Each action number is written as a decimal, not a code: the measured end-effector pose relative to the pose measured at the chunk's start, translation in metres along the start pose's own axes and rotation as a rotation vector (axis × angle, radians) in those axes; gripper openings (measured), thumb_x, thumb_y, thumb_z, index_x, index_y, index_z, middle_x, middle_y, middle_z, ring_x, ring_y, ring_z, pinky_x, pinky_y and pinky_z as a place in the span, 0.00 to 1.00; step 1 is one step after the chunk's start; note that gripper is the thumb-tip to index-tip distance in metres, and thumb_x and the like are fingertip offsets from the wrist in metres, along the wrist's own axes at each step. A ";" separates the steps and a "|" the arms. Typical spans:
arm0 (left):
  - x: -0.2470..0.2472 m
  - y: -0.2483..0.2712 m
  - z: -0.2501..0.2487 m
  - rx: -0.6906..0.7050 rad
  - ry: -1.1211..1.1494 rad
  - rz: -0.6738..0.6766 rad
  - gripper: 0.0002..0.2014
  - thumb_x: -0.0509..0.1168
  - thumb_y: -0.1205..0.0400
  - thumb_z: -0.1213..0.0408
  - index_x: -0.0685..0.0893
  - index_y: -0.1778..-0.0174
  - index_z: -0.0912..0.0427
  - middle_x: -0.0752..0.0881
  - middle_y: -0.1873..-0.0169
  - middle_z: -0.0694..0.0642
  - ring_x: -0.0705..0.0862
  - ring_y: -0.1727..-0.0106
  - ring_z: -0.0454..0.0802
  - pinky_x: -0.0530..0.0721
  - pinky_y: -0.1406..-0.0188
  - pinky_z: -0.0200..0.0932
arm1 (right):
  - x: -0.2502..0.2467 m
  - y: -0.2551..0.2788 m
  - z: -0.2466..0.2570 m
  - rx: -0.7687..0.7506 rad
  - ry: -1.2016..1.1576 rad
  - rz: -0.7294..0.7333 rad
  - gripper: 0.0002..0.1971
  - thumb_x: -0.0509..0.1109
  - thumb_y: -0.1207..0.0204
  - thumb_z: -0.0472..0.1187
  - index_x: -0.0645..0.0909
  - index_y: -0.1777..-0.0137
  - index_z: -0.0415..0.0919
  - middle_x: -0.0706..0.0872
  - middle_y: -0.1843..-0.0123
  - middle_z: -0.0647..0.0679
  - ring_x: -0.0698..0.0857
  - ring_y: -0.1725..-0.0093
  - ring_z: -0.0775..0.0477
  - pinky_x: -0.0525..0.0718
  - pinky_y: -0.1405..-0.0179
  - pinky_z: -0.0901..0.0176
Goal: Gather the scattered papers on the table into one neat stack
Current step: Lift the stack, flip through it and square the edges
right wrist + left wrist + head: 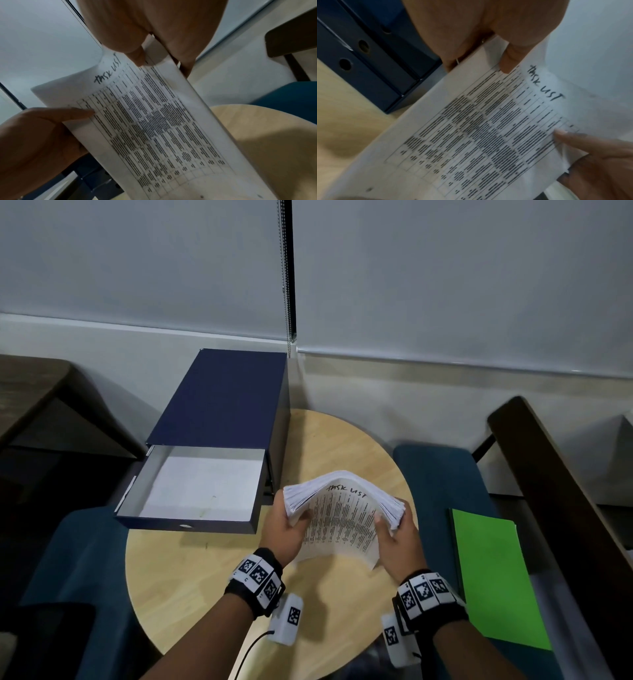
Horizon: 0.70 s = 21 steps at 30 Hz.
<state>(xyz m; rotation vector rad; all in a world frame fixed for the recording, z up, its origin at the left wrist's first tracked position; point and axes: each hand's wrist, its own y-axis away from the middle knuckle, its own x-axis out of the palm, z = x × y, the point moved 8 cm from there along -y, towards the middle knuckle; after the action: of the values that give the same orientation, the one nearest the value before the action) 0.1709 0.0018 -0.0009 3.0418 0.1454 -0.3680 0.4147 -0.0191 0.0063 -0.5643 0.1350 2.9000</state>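
A thick stack of white papers (339,520) stands tilted on its lower edge over the round wooden table (212,573). Its front sheet (488,135) is a printed table headed "TASK LIST" by hand. My left hand (289,529) grips the stack's left edge, thumb on the front sheet. On the opposite edge my right hand (394,534) grips the same way, thumb on the front. In the right wrist view the sheet (154,121) bows between both hands. No loose papers show on the table.
A dark blue drawer box (222,402) stands at the table's back left, its drawer (198,484) pulled open with a white sheet inside. A green folder (493,573) lies on the blue chair (442,474) to the right. Another blue chair (75,577) is at left.
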 end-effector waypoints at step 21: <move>-0.014 -0.015 -0.028 -0.038 0.238 -0.229 0.09 0.62 0.18 0.52 0.82 0.58 0.52 0.91 0.53 0.50 0.88 0.47 0.57 0.85 0.42 0.61 | -0.017 -0.008 0.036 -0.018 -0.231 -0.290 0.06 0.65 0.21 0.41 0.81 0.58 0.51 0.87 0.57 0.62 0.86 0.52 0.49 0.85 0.51 0.48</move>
<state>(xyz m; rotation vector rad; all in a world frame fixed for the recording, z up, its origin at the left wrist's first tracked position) 0.1621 0.0181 0.0282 3.0271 0.5103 -0.0126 0.4188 -0.0091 0.0459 -0.2251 -0.0055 2.6586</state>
